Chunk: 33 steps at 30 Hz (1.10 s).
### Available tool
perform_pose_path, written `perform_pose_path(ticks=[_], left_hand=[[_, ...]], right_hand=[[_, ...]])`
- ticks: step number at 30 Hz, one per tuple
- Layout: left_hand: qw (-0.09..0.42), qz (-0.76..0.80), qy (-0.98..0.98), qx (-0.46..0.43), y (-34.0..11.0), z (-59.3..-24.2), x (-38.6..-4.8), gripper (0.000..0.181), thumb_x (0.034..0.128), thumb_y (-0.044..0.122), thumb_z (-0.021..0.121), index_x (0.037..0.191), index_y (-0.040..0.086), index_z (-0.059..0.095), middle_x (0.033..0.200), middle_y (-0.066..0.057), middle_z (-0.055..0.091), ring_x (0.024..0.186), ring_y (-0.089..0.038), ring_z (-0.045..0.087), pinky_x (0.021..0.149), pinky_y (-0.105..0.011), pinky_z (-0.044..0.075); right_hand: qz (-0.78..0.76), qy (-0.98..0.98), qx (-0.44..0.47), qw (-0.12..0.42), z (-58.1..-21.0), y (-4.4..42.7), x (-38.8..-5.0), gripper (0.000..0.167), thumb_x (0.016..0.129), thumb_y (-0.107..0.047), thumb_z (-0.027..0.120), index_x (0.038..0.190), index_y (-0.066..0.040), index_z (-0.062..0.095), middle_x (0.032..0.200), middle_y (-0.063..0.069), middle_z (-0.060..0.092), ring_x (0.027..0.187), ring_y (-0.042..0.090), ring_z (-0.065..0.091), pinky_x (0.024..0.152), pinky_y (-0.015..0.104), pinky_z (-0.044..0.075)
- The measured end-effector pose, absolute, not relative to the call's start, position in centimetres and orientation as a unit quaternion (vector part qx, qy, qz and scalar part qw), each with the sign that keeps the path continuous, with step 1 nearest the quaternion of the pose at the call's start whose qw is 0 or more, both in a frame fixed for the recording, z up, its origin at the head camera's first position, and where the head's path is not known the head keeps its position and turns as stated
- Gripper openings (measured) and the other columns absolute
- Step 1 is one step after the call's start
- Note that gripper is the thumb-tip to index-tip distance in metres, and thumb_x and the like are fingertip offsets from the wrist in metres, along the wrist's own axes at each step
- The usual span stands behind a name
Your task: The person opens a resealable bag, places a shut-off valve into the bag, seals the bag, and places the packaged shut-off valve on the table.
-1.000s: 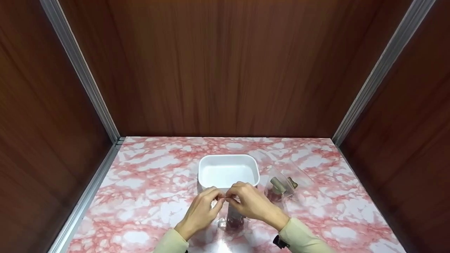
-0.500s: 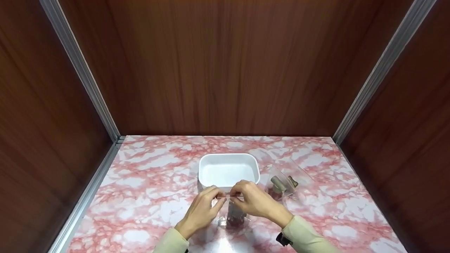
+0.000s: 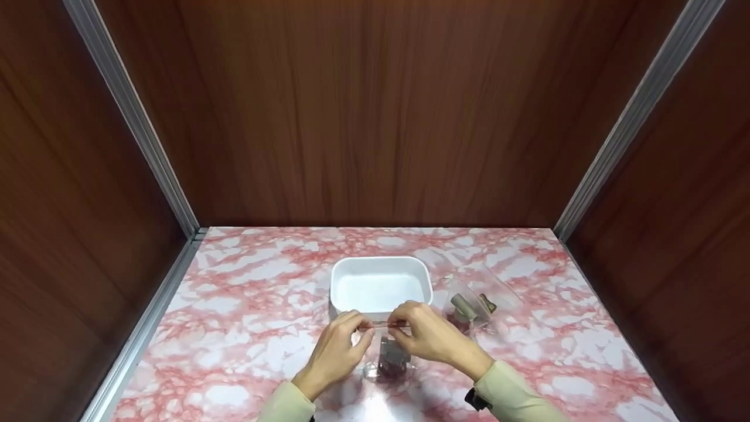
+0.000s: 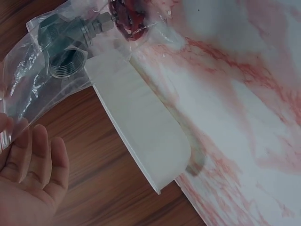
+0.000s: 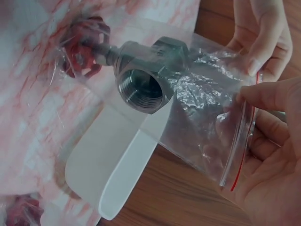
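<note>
A metal valve (image 5: 169,54) with a red handwheel (image 5: 77,52) sits inside a clear zip bag (image 5: 197,127) with a red seal line. In the head view the bagged valve (image 3: 394,353) hangs between the hands, in front of the white tub. My left hand (image 3: 338,346) pinches one end of the bag's top edge. Farther along that edge, my right hand (image 3: 430,332) pinches the seal between thumb and fingers. The left wrist view shows the valve (image 4: 66,40) through the plastic, with part of the left hand (image 4: 33,174) below it.
A white rectangular tub (image 3: 381,287) stands just beyond the hands. To its right lie clear bags holding a grey-green cylindrical part (image 3: 464,307) and a brass-coloured piece (image 3: 487,303). Another red handwheel (image 5: 23,212) shows at the right wrist view's lower corner. Wood-grain panels surround the marbled table (image 3: 246,351).
My right hand has slid to the right along the bag's top edge, away from the left hand. The left hand stays almost where it was.
</note>
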State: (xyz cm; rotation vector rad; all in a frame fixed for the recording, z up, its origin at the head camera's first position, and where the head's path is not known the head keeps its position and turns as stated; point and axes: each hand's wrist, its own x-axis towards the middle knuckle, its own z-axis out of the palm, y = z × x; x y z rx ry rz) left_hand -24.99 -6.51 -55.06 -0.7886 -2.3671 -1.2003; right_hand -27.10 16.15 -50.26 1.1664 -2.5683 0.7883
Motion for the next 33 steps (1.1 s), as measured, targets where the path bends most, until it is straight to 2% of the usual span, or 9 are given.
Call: perform_pose_path(ticks=[7, 18, 27, 33], left_hand=[[0.175, -0.417, -0.846, -0.283, -6.0, -54.9, -25.2, 0.006, 0.0983, 0.015, 0.074, 0.099, 0.021, 0.074, 0.098, 0.011, 0.07, 0.096, -0.012, 0.066, 0.086, -0.037, 0.056], [0.221, -0.406, -0.843, -0.275, -5.7, -55.1, -25.2, 0.007, 0.0934, 0.011, 0.078, 0.094, 0.018, 0.077, 0.091, 0.012, 0.07, 0.09, -0.01, 0.065, 0.082, -0.035, 0.055], [0.203, -0.41, -0.848, -0.267, -5.7, -54.8, -25.2, 0.005, 0.0964, 0.015, 0.076, 0.095, 0.02, 0.076, 0.093, 0.013, 0.07, 0.092, -0.01, 0.065, 0.084, -0.035, 0.056], [0.208, -0.406, -0.849, -0.265, -5.7, -54.7, -25.1, 0.006, 0.0948, 0.014, 0.077, 0.095, 0.02, 0.077, 0.093, 0.012, 0.07, 0.092, -0.011, 0.065, 0.085, -0.035, 0.055]], right_hand=[[0.259, -0.866, 0.411, 0.117, -50.4, 16.2, -27.0, 0.009, 0.086, -0.002, 0.077, 0.09, -0.01, 0.078, 0.087, -0.003, 0.072, 0.081, 0.009, 0.065, 0.074, 0.027, 0.058], [0.269, -0.88, 0.379, 0.095, -50.5, 17.2, -27.1, 0.004, 0.09, -0.008, 0.08, 0.091, -0.012, 0.077, 0.087, -0.004, 0.071, 0.08, 0.008, 0.063, 0.073, 0.029, 0.057], [0.269, -0.879, 0.383, 0.097, -50.4, 17.3, -27.2, 0.006, 0.091, -0.005, 0.078, 0.09, -0.011, 0.077, 0.087, -0.004, 0.071, 0.081, 0.008, 0.063, 0.072, 0.029, 0.056], [0.282, -0.88, 0.371, 0.095, -50.6, 17.7, -27.2, 0.004, 0.091, -0.009, 0.08, 0.09, -0.012, 0.078, 0.086, -0.005, 0.071, 0.08, 0.009, 0.064, 0.072, 0.029, 0.057]])
